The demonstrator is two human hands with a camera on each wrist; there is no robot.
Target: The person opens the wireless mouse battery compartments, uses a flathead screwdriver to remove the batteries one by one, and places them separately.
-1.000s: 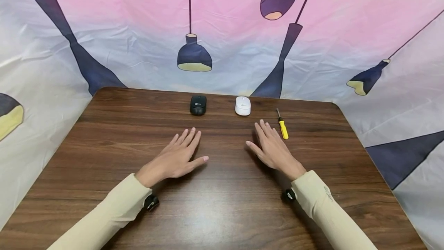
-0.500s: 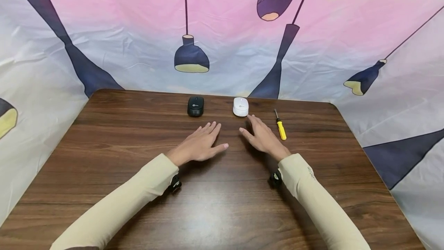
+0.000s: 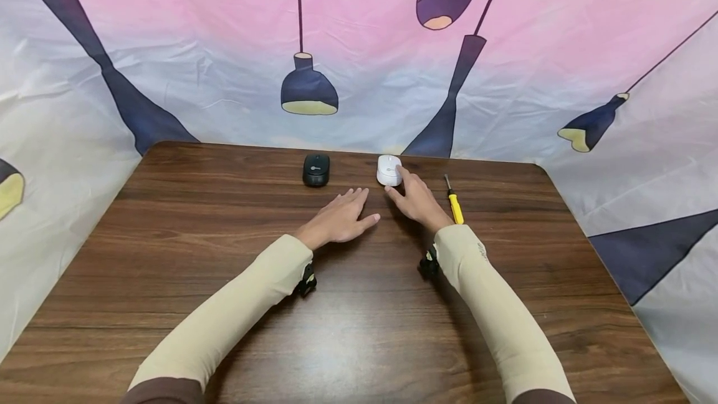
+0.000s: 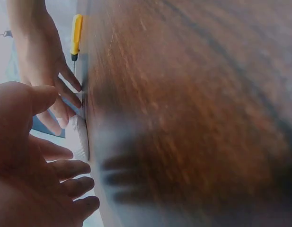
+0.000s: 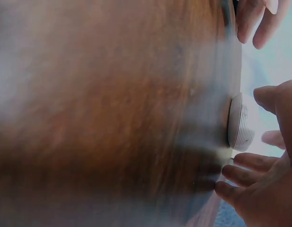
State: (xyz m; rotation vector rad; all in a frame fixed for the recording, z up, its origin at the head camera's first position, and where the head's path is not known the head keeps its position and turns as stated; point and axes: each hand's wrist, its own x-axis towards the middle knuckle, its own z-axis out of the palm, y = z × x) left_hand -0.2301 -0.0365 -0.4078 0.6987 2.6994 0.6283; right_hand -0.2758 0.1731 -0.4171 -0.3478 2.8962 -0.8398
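Near the table's far edge lies a white computer mouse [image 3: 385, 170]. My right hand [image 3: 416, 200] reaches it from the near right, fingers spread about its right side and the thumb near its front; in the right wrist view the thumb stands apart from the mouse [image 5: 240, 122]. Whether any finger touches it I cannot tell. My left hand [image 3: 338, 217] hovers over or rests on the wood, fingers extended, holding nothing, to the near left of the white mouse. A black computer mouse [image 3: 316, 171] sits farther left, beyond the left hand.
A yellow-handled screwdriver [image 3: 456, 208] lies to the right of the right hand, its shaft pointing away. The brown wooden table [image 3: 185, 217] ends at a printed cloth backdrop [image 3: 235, 80] with lamp drawings. Each wrist carries a small dark camera.
Both hands have moved forward and inward. My right hand has come up to the white mouse, and my left hand has shifted right and away from me. Mice and screwdriver stay put.
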